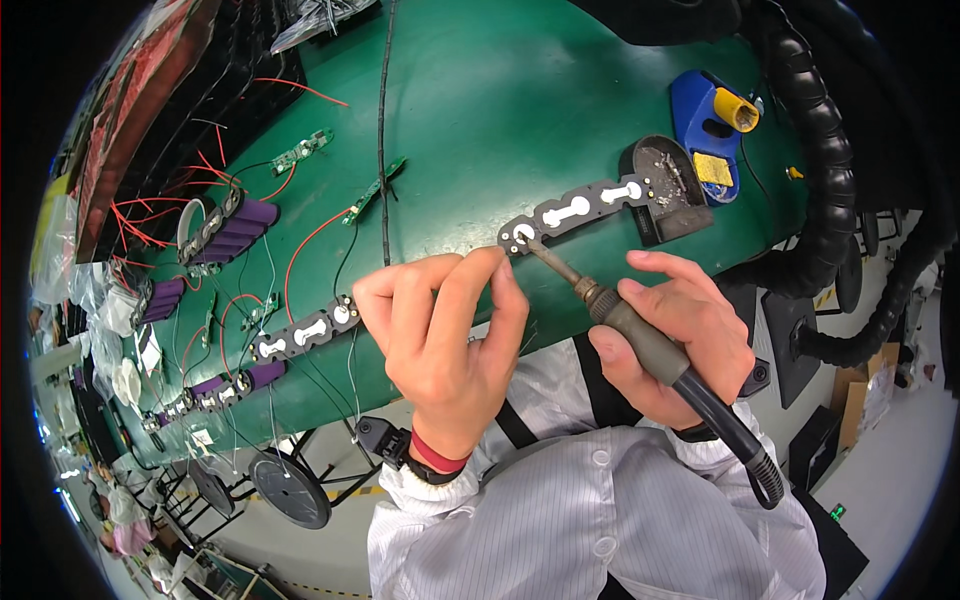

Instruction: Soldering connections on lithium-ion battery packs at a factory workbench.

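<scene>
My right hand (690,345) is wrapped round the grey handle of a soldering iron (640,338). The iron's tip meets the round metal pad at the near left end of a black battery holder strip (597,202), which carries several shiny metal tabs. Close beside that same end, my left hand (435,345) is closed in a pinch. Whatever lies between its fingertips is too small or hidden to make out. The strip's far right end reaches a black tray (660,165) with solder bits in it.
A blue iron stand (697,110) with a yellow sponge (713,169) is at the back right. Further battery strips (305,333), purple battery packs (235,235), green circuit boards (302,150) and red wires spread over the left of the green table (480,90). A ribbed black hose (815,130) hangs at right.
</scene>
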`<state>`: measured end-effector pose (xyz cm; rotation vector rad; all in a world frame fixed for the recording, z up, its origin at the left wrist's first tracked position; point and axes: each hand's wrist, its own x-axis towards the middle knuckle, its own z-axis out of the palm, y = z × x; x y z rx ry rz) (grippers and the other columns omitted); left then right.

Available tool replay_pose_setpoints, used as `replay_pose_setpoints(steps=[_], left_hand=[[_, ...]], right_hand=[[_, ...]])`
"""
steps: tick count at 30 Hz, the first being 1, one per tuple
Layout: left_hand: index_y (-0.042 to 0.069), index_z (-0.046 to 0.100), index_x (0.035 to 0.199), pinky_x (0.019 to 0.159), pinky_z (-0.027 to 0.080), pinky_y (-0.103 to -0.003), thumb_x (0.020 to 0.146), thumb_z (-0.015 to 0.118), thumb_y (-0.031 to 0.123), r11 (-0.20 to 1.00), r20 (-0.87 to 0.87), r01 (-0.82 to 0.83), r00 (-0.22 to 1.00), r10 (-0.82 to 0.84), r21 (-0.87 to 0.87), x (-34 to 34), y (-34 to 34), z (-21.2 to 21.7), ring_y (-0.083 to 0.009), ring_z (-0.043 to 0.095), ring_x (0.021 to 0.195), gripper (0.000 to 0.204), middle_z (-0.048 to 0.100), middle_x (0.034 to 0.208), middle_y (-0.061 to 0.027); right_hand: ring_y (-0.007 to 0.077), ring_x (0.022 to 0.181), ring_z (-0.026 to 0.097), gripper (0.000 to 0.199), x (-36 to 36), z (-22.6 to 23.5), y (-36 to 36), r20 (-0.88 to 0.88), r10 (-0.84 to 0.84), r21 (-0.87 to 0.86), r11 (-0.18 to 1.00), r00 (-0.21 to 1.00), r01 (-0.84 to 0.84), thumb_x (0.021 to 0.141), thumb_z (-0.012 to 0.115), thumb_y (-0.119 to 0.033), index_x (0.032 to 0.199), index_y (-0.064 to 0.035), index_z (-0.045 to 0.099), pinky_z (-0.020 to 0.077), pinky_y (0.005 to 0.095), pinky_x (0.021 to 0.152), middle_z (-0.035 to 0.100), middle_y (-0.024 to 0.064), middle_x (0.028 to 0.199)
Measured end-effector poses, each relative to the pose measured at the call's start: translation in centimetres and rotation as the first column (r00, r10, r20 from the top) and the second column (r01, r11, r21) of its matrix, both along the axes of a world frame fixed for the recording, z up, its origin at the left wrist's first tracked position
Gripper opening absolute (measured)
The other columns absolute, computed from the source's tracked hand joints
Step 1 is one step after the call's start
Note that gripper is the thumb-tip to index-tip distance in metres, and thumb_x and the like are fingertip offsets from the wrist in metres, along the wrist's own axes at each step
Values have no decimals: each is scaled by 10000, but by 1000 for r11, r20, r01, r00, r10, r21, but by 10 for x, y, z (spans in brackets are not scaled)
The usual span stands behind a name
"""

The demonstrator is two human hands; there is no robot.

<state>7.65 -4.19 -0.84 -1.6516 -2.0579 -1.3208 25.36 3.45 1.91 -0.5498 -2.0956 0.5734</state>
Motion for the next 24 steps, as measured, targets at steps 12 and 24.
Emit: replay_pose_setpoints(steps=[12,24], left_hand=[[70,753,996,789,412,-360,713,831,-33,1000,6,21,1000,-21,11,0,3,-6,-236,552,861,311,654,900,-19],[63,738,1025,811,410,-373,761,769,-34,999,-1,41,999,-41,4,-1,6,-7,-251,560,864,283,669,913,-34]], right_hand=[[217,647,716,391,-1,2,-2,50,1,36,999,999,-2,795,938,-134,999,35,651,634,487,899,745,101,791],[215,646,720,404,0,3,-1,60,2,50,999,998,-5,791,939,-134,1023,38,658,630,489,914,740,90,775]])
